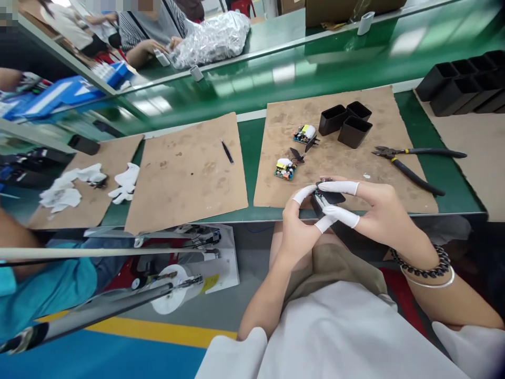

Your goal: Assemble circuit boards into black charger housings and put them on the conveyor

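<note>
At the front edge of the cardboard, my left hand (296,227) and my right hand (381,213) close from both sides on a small black plastic case (317,206). White finger cots cover the thumb and index finger of each hand. A black flat piece (335,198) sits at the case's top, under my right index finger. Something light-coloured shows at the case's mouth, but my fingers hide most of it. Beyond my hands lie a circuit board (285,168) and another circuit board (305,133), both with yellow and white parts and attached black pieces.
Three open black cases (355,132) stand behind the boards. Diagonal cutters (394,152) lie to the right, and several black cases (453,95) stand far right. A black pen-like tool (227,151) and white gloves (127,181) are to the left. Co-workers sit across and at left.
</note>
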The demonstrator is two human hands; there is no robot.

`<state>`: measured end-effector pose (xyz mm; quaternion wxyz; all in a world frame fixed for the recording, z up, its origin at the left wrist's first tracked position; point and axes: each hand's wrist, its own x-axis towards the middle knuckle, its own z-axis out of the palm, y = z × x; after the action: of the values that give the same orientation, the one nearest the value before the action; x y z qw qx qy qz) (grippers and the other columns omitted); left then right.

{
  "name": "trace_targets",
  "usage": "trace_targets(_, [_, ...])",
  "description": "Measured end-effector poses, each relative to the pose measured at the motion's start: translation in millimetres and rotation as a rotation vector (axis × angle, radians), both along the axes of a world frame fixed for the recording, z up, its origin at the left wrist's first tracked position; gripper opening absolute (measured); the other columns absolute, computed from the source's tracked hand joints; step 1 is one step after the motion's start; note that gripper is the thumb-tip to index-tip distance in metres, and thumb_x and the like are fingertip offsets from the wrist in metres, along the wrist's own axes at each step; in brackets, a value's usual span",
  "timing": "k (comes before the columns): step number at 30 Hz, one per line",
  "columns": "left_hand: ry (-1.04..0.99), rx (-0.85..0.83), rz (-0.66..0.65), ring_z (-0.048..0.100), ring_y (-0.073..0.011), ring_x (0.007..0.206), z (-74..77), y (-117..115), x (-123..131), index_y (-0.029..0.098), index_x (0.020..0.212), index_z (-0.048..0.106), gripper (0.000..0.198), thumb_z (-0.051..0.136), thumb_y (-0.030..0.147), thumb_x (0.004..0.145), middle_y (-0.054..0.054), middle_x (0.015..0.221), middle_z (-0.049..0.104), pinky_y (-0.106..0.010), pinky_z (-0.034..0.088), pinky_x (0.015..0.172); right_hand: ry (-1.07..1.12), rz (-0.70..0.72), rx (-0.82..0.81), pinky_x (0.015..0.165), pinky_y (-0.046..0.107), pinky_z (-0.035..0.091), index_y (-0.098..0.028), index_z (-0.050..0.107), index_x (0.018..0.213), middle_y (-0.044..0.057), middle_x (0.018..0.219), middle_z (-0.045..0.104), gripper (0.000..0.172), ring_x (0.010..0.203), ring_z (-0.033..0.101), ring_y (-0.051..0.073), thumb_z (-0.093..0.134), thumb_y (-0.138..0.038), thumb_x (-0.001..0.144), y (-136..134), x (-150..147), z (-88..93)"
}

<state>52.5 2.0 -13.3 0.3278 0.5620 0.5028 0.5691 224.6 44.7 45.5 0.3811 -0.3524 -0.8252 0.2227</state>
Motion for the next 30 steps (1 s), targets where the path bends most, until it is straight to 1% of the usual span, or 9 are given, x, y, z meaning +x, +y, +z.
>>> trace_targets(3, [0.034, 0.048, 0.031, 0.072, -0.0281, 0.123, -3.8, 0, 1, 0.019, 0.130, 0.067, 0.054, 0.086, 0.039, 0.084, -0.013, 0.131, 0.075, -0.042, 0.057, 0.109, 0.047, 0.016, -0.074, 0.099, 0.041, 0.067, -0.030, 0.078, 0.125, 0.003, 0.128, 0.080, 0.031, 0.118, 0.077, 0.031, 0.072, -0.024, 0.095, -1, 4, -0.8])
trace_targets(6, [0.102, 0.082, 0.044, 0.070, -0.0298, 0.127, -8.4, 0, 0, 0.019, 0.134, 0.066, 0.056, 0.084, 0.042, 0.087, -0.015, 0.135, 0.074, -0.046, 0.055, 0.112, 0.065, 0.048, -0.126, 0.104, 0.042, 0.065, -0.033, 0.077, 0.127, 0.001, 0.133, 0.077, 0.036, 0.122, 0.076, 0.031, 0.075, -0.022, 0.093, 1, 9, -3.7])
trace_targets(11, [0.185, 0.090, 0.004, 0.068, -0.0311, 0.131, -15.2, 0, -4, 0.019, 0.140, 0.061, 0.067, 0.084, 0.049, 0.085, -0.017, 0.139, 0.071, -0.045, 0.056, 0.112, 0.049, 0.088, -0.109, 0.108, 0.041, 0.064, -0.033, 0.076, 0.130, 0.000, 0.142, 0.072, 0.042, 0.124, 0.075, 0.029, 0.079, -0.020, 0.090, 1, 11, -6.2])
trace_targets(17, [0.265, 0.063, 0.015, 0.070, -0.0320, 0.129, -15.5, 1, -5, 0.019, 0.140, 0.061, 0.063, 0.082, 0.045, 0.087, -0.016, 0.137, 0.073, -0.047, 0.056, 0.111, 0.065, 0.100, -0.169, 0.113, 0.049, 0.062, -0.044, 0.073, 0.131, -0.007, 0.146, 0.068, 0.046, 0.132, 0.069, 0.029, 0.073, -0.019, 0.092, 1, 6, -14.5])
trace_targets(21, [0.291, 0.080, 0.016, 0.071, -0.0305, 0.127, -14.0, 1, -5, 0.021, 0.139, 0.061, 0.060, 0.082, 0.042, 0.087, -0.014, 0.136, 0.074, -0.045, 0.056, 0.110, 0.189, 0.140, -0.230, 0.114, 0.051, 0.060, -0.036, 0.076, 0.126, 0.003, 0.143, 0.072, 0.036, 0.134, 0.068, 0.032, 0.077, -0.027, 0.091, 3, 8, -28.6])
trace_targets(23, [0.298, 0.096, 0.017, 0.071, -0.0305, 0.127, -13.3, 1, -5, 0.020, 0.139, 0.061, 0.061, 0.083, 0.042, 0.087, -0.015, 0.137, 0.073, -0.045, 0.056, 0.111, 0.236, 0.125, -0.238, 0.116, 0.053, 0.057, -0.031, 0.076, 0.126, 0.007, 0.138, 0.075, 0.037, 0.135, 0.067, 0.034, 0.079, -0.032, 0.090, 3, 8, -34.7])
trace_targets(25, [0.314, 0.092, 0.016, 0.070, -0.0308, 0.128, -12.6, 1, -5, 0.020, 0.139, 0.061, 0.061, 0.082, 0.045, 0.087, -0.015, 0.138, 0.073, -0.045, 0.055, 0.112, 0.246, 0.089, -0.237, 0.119, 0.056, 0.054, -0.031, 0.076, 0.128, 0.008, 0.137, 0.076, 0.039, 0.137, 0.066, 0.035, 0.080, -0.035, 0.089, 1, 8, -38.4])
trace_targets(27, [0.313, 0.096, 0.007, 0.070, -0.0308, 0.129, -11.7, 1, -5, 0.020, 0.140, 0.061, 0.061, 0.081, 0.046, 0.088, -0.015, 0.138, 0.072, -0.044, 0.055, 0.112, 0.248, 0.080, -0.215, 0.118, 0.056, 0.055, -0.033, 0.075, 0.128, 0.006, 0.136, 0.076, 0.039, 0.135, 0.067, 0.035, 0.079, -0.036, 0.089, 1, 7, -39.7])
trace_targets(30, [0.294, 0.127, -0.014, 0.070, -0.0297, 0.127, -9.8, 1, -7, 0.019, 0.141, 0.059, 0.062, 0.080, 0.046, 0.090, -0.016, 0.137, 0.073, -0.042, 0.054, 0.111, 0.229, 0.119, -0.184, 0.114, 0.054, 0.059, -0.036, 0.074, 0.129, 0.005, 0.140, 0.074, 0.038, 0.132, 0.070, 0.033, 0.076, -0.031, 0.092, 1, 7, -38.2])
